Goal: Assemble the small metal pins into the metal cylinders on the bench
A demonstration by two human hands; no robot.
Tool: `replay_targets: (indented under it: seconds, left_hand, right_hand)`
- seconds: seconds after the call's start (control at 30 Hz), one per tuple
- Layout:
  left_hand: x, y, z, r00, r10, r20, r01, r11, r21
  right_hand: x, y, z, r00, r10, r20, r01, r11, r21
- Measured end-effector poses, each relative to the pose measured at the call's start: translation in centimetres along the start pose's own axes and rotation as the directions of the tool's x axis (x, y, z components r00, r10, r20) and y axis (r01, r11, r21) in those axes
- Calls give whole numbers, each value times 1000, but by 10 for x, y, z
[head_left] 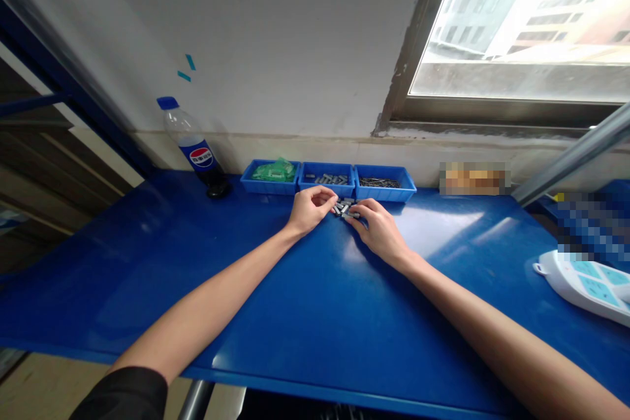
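A small heap of grey metal parts lies on the blue table, just in front of the middle tray. My left hand rests at the heap's left side with its fingers curled in a loose pinch at the parts. My right hand lies at the heap's right side, fingers bent and pressed together on the nearest parts. What either hand holds is too small to make out.
Three blue trays stand against the wall: the left tray holds green pieces, the middle tray grey parts, the right tray dark thin parts. A cola bottle stands at the back left. A white power strip lies at the right.
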State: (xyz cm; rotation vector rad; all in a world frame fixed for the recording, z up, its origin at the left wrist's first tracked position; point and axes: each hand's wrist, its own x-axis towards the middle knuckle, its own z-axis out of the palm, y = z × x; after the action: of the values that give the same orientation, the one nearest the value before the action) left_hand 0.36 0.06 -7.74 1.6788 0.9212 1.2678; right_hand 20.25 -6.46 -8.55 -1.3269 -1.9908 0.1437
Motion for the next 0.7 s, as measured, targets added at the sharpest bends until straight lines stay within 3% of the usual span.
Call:
replay_targets:
  seconds: [0.4,0.5,0.6,0.7]
  left_hand:
    - [-2,3,0,999,16,38,-19,998,64]
    - [-3,4,1,999,16,46,-19,998,62]
    - [-4,5,1,996,4,94,-10,998,62]
    - [-4,7,1,985,-1,173,-12,997,76]
  right_hand:
    - [1,-2,0,999,-44,-13,44,999,-11]
    - [5,2,0,993,86,-84,-66,974,216]
    - [8,8,-1,959,273,-79,-194,831,522]
    - [9,12,-2,939,340,-53,-221,715,663]
